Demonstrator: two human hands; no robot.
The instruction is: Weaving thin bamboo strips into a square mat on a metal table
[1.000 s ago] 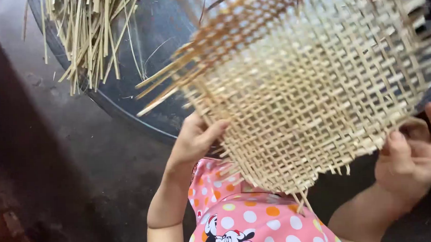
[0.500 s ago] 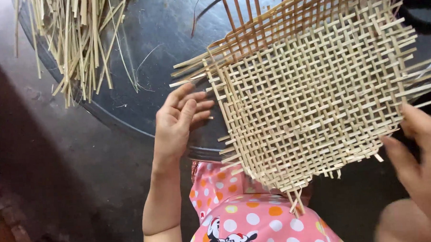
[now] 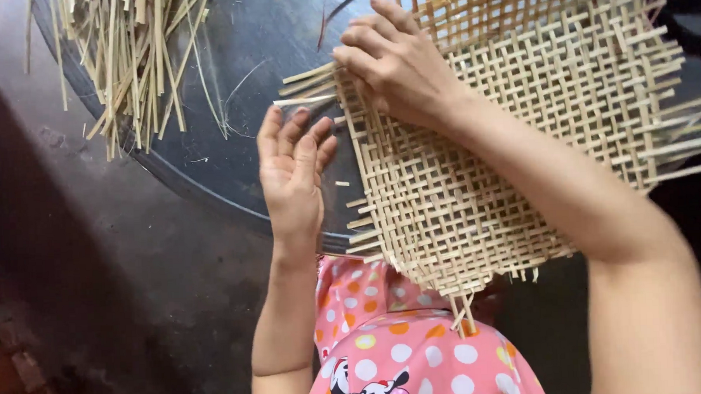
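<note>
On woven mat (image 3: 519, 137) right hand (image 3: 396, 67) presses strips; left hand (image 3: 291, 172) flat, empty, beside

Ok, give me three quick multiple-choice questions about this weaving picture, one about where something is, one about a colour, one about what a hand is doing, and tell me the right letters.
1. Where is the pile of loose strips?
A. upper left, on the dark round surface
B. on the woven mat
C. on the person's lap

2. What colour is the dotted garment?
A. blue
B. pink
C. green

3. What is the right hand doing?
A. hanging clear of everything
B. gripping a knife
C. resting on the mat's upper left part

Answers: 1 A, the strips lie on the dark surface, left of the mat. 2 B, pink cloth with coloured dots. 3 C, its fingers lie on the weave, while the left hand is open beside the mat's edge.
</note>
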